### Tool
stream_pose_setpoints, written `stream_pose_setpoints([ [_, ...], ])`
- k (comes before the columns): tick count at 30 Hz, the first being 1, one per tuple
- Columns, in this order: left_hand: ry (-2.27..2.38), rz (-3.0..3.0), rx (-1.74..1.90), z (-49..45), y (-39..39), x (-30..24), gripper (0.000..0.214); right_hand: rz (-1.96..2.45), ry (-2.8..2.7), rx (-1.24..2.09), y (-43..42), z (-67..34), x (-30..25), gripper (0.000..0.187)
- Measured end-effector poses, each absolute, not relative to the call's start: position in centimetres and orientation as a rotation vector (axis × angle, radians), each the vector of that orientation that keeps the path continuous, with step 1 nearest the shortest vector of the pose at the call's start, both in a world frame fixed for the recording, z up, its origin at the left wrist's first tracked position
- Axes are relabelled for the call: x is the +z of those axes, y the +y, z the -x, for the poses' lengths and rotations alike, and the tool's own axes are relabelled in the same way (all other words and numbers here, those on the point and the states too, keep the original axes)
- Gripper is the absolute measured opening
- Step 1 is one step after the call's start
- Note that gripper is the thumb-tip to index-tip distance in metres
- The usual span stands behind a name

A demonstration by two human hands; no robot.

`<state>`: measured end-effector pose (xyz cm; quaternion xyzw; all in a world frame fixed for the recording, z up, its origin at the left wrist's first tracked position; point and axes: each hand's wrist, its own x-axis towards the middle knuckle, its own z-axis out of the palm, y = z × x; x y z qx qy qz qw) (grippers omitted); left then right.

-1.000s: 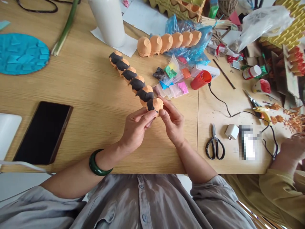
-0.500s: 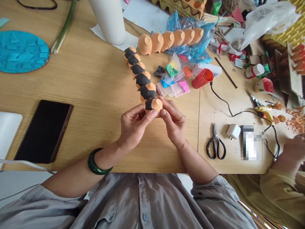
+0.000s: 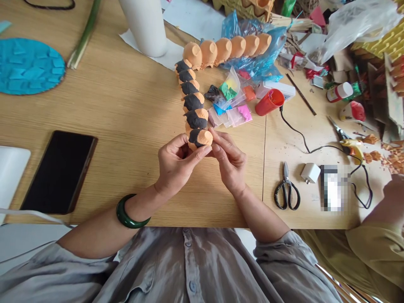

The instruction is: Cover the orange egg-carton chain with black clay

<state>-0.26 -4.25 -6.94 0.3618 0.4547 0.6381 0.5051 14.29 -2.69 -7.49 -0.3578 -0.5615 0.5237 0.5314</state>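
Between my hands is the near end of an egg-carton strip (image 3: 196,120), a row of orange cups with black clay spread over one side. My left hand (image 3: 175,162) grips the end cup from the left, thumb along its front. From the right, my right hand (image 3: 229,159) pinches the same cup with thumb and fingertips. The strip points away from me, and its far end comes up to a second, plain orange egg-carton strip (image 3: 223,51). Small bags of coloured clay (image 3: 229,90) lie just right of the held strip.
Scissors (image 3: 286,189), a white charger plug (image 3: 310,173) and a red cup (image 3: 270,102) stand to the right. A phone (image 3: 59,171) and a blue oval piece (image 3: 30,66) are at left. A white cylinder (image 3: 145,27) stands behind. Another person's arm (image 3: 386,200) rests at far right.
The held strip has turned slightly, its far end swinging right toward the plain strip. More black shows on the near cup. Both hands keep their grip. The other person's arm has shifted.
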Motion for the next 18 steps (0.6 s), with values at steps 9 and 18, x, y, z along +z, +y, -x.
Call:
stream_pose_setpoints([
  [9, 1.091, -0.879, 1.547, 0.4, -4.1, -7.2, 0.037, 0.814, -1.358, 1.277, -2.9, -14.1, -7.6, 0.030],
  [18, 1.165, -1.055, 1.525, 0.5, -3.3, -8.2, 0.043, 0.922, -1.095, 1.508, -1.9, -13.5, -9.0, 0.045],
])
